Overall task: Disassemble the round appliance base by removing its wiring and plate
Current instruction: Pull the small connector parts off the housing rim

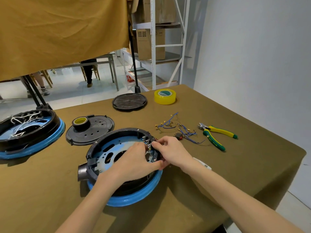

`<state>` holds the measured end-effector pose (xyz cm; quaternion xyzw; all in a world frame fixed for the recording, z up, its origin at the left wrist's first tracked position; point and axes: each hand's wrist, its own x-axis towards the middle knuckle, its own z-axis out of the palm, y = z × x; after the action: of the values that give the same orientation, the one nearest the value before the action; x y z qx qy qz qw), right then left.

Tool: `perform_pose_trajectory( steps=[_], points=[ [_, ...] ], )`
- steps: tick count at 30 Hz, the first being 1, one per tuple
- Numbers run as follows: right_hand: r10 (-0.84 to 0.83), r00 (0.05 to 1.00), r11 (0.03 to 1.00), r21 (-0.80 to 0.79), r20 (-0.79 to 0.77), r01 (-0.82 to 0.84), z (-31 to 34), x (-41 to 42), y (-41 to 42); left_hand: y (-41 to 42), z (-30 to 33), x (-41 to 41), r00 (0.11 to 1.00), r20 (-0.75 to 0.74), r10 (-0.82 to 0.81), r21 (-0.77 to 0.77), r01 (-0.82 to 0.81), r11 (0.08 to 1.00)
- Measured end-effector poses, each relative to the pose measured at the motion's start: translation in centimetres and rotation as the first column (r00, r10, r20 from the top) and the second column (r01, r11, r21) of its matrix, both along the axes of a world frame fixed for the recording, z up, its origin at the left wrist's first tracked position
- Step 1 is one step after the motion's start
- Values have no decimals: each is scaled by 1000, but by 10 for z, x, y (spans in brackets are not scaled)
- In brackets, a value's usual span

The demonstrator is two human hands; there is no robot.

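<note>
A round appliance base with a black shell, blue inner plate and blue rim lies open, underside up, in front of me. My left hand reaches inside it, fingers curled at the terminal strip on the right wall. My right hand grips the same wall from outside, fingertips pinching at the terminals. Loose blue wires with brass connectors and a small red switch lie on the table to the right. A black round cover plate lies behind the base.
A second base with white wiring inside sits at the left. Black tape rests on the cover plate. Another black disc and yellow tape lie farther back. Green-yellow cutters lie at the right, near the table's edge.
</note>
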<state>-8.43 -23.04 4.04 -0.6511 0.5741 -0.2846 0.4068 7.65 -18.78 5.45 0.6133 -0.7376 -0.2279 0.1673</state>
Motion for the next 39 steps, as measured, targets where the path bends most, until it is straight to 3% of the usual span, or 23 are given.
perform_pose_trajectory(
  steps=[2,4,9,13,16,20,28,35,39],
  points=[
    [66,992,995,73,107,-74,1,-3,2,3,-1,3,999,8,44,-57,-44,997],
    [161,983,985,40,93,-165,3,-8,0,5,-3,7,1000,3,23,-106,-22,994],
    [326,931,939,-61,-164,-339,9,-15,-11,3,-2,34,994,-73,-86,-35,84,996],
    [326,871,877,-227,-368,-424,-1,-3,-6,-4,2,66,986,-56,-157,46,159,986],
    [327,860,862,-249,-392,-442,-4,4,-8,-8,0,68,993,-37,-110,25,111,993],
    [421,831,835,-203,-364,-512,-1,2,-14,-6,-1,49,989,-136,54,-38,-60,997],
    [434,855,808,-297,-282,-508,-16,-1,-12,-2,-7,47,956,-236,174,-53,-191,980],
    [325,910,798,-442,-258,-411,-35,-3,5,-5,-4,52,942,-336,13,-15,-20,1000],
    [282,926,791,-486,-250,-372,-42,-1,10,-7,-6,53,945,-322,-62,-63,44,997]
  ],
)
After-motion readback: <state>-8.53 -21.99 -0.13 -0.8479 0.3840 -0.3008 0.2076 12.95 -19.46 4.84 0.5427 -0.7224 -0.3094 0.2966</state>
